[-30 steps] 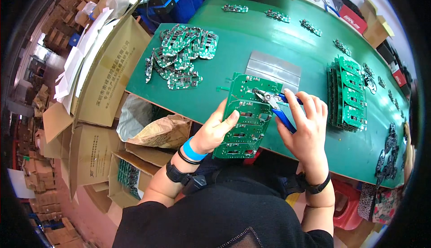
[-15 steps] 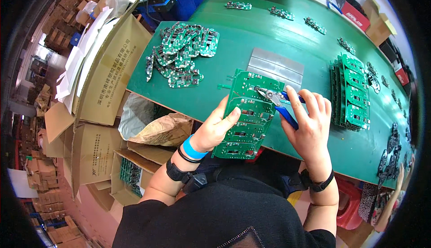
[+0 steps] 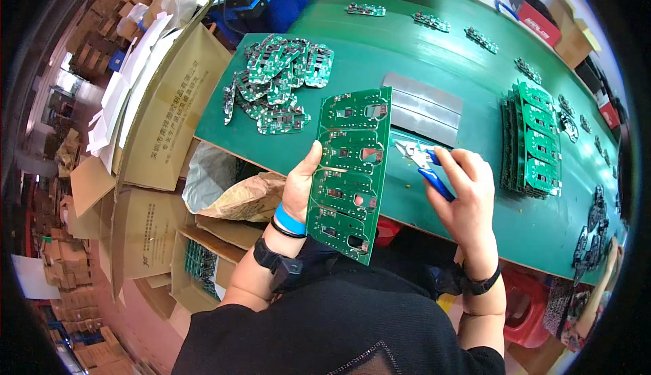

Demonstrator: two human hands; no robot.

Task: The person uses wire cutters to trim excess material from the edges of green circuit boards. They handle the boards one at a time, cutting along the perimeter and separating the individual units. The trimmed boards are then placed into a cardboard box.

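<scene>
My left hand (image 3: 300, 184) is closed on the left edge of a green circuit board panel (image 3: 344, 184), with its thumb on the near face. The panel is tilted up in front of the table edge and is made of several joined boards with cut-outs. To its right, my right hand (image 3: 464, 195) grips a pair of cutting pliers (image 3: 434, 180) by the blue handles. The pliers' metal jaws point left, apart from the panel. Behind them a grey ridged plate (image 3: 424, 107) lies on the green table (image 3: 352, 46).
A heap of separate boards (image 3: 281, 80) sits at the table's left. On the right stands a stack of board panels (image 3: 532, 141). Small assemblies (image 3: 481, 39) form a line along the far side. Cardboard boxes (image 3: 176, 110) stand left of the table. Another person's arm (image 3: 600, 287) shows at far right.
My left hand has turned the panel and moved it left, away from the pliers. The pliers stay in my right hand, their jaws now off the panel.
</scene>
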